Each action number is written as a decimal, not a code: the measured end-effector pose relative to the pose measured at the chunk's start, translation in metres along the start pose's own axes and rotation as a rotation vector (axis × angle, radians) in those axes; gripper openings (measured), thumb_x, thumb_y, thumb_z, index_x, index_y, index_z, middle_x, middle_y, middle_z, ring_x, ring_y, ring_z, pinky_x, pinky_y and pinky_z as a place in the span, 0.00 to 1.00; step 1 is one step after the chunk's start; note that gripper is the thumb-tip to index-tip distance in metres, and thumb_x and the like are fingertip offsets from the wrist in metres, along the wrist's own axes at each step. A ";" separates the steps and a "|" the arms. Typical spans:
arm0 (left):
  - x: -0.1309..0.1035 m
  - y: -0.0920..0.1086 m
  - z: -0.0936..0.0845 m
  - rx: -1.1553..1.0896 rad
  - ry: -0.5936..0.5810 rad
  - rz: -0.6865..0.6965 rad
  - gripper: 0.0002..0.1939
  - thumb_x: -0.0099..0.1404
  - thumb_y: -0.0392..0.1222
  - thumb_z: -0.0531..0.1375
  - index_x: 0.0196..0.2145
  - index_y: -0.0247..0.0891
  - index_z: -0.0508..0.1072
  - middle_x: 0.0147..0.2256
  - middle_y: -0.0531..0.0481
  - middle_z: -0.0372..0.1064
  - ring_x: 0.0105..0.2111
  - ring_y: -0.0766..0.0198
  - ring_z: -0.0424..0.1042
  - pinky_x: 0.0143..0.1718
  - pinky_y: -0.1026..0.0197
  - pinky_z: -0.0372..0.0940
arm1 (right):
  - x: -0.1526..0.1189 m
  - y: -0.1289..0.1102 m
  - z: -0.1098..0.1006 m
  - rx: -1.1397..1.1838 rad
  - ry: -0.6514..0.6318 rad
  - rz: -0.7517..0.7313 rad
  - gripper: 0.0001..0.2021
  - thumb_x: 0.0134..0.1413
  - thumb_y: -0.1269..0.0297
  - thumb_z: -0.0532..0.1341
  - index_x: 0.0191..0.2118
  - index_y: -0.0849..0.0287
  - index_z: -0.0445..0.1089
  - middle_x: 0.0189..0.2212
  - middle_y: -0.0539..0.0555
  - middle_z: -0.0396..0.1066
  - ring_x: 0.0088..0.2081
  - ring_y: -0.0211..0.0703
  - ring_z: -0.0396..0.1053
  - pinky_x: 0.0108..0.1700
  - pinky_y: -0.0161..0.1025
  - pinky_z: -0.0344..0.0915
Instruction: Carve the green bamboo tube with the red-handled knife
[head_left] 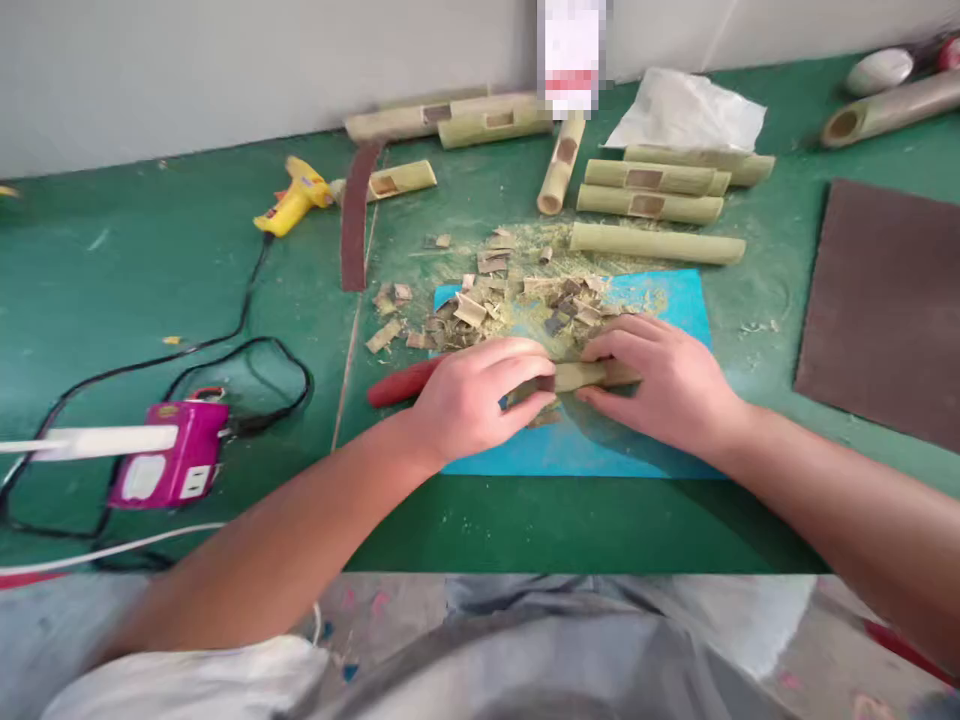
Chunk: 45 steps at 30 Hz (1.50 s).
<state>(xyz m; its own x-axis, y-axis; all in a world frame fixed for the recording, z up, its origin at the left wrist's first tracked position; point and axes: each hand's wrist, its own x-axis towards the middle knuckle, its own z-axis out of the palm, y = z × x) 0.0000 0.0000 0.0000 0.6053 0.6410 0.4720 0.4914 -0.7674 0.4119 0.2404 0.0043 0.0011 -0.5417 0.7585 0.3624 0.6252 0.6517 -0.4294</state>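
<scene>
A short bamboo tube [577, 376] lies level over the blue sheet [637, 455], between my two hands. My right hand [664, 385] is closed round its right part, thumb on the near side and fingers on the far side. The left end of the tube sits between the thumb and fingers of my left hand [487, 395], which partly hide it. A red handle [405, 383] sticks out to the left from behind my left hand; the rest of that tool is hidden. Bamboo chips [471, 310] and yellowish dust are heaped just beyond my hands.
Several bamboo tubes with cut windows [649, 205] lie at the back. A yellow glue gun [296, 197], a brown sandpaper strip [356, 220] and a magenta power socket [176, 450] with cords are on the left. A dark brown sheet [881, 310] lies on the right.
</scene>
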 end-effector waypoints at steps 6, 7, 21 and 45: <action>0.002 0.002 -0.002 -0.023 0.038 0.023 0.05 0.68 0.36 0.64 0.42 0.36 0.76 0.40 0.46 0.78 0.41 0.63 0.78 0.45 0.62 0.74 | -0.002 0.001 0.000 -0.001 -0.011 0.025 0.10 0.50 0.64 0.69 0.38 0.60 0.74 0.37 0.58 0.77 0.39 0.53 0.74 0.40 0.46 0.70; 0.002 0.003 -0.002 -0.029 0.047 0.028 0.05 0.67 0.36 0.64 0.41 0.36 0.76 0.40 0.46 0.78 0.40 0.63 0.78 0.45 0.62 0.74 | -0.002 0.001 -0.001 0.001 -0.014 0.025 0.10 0.51 0.64 0.69 0.38 0.60 0.74 0.37 0.58 0.77 0.39 0.53 0.73 0.40 0.46 0.70; 0.003 0.004 0.003 -0.102 0.088 0.018 0.04 0.65 0.33 0.66 0.39 0.35 0.77 0.39 0.46 0.77 0.39 0.64 0.78 0.43 0.63 0.75 | -0.004 0.003 0.000 0.012 0.006 -0.030 0.09 0.53 0.61 0.68 0.37 0.59 0.72 0.35 0.57 0.76 0.39 0.51 0.72 0.40 0.46 0.70; 0.004 0.007 -0.001 -0.184 0.025 -0.066 0.04 0.66 0.32 0.64 0.39 0.34 0.79 0.40 0.45 0.78 0.41 0.63 0.78 0.45 0.62 0.74 | -0.006 0.002 -0.003 0.015 -0.042 -0.021 0.07 0.57 0.58 0.65 0.37 0.55 0.71 0.36 0.56 0.75 0.39 0.50 0.71 0.38 0.45 0.68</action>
<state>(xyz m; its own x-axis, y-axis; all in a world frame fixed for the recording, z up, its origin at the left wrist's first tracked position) 0.0047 -0.0025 0.0055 0.5584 0.6918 0.4578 0.4054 -0.7090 0.5770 0.2464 0.0014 0.0001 -0.5779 0.7436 0.3363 0.6052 0.6670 -0.4346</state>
